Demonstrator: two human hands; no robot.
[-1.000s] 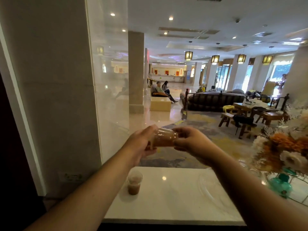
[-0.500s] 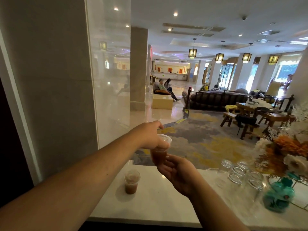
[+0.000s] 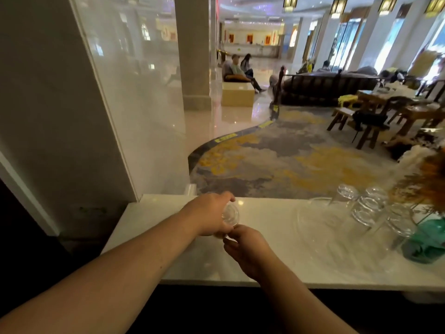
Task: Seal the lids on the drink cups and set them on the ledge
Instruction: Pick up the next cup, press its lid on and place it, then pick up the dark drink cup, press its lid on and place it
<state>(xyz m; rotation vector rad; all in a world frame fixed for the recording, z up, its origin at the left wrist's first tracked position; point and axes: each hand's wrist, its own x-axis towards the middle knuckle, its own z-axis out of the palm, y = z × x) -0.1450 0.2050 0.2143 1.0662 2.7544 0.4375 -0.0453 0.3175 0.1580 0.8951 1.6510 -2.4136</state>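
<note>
A clear plastic drink cup with its lid point(image 3: 230, 215) is low over the white marble ledge point(image 3: 265, 256), near the ledge's left part. My left hand point(image 3: 209, 216) wraps around the cup from the left and top. My right hand point(image 3: 245, 247) is just below and right of it, fingertips touching the cup's near side. Whether the cup stands on the ledge cannot be told, as my hands cover its base. The other brown drink cup seen earlier is hidden behind my left forearm.
Several upturned clear glasses point(image 3: 368, 208) stand on a clear tray point(image 3: 313, 220) on the ledge's right part. A teal vase point(image 3: 423, 244) with dried flowers point(image 3: 423, 179) is at the far right. A grey wall and glass pane point(image 3: 134, 112) rise at the left; a lobby lies beyond.
Both hands have lowered the cup from chest height down to the ledge surface. The view has tilted downward. The second cup has become hidden behind my left arm.
</note>
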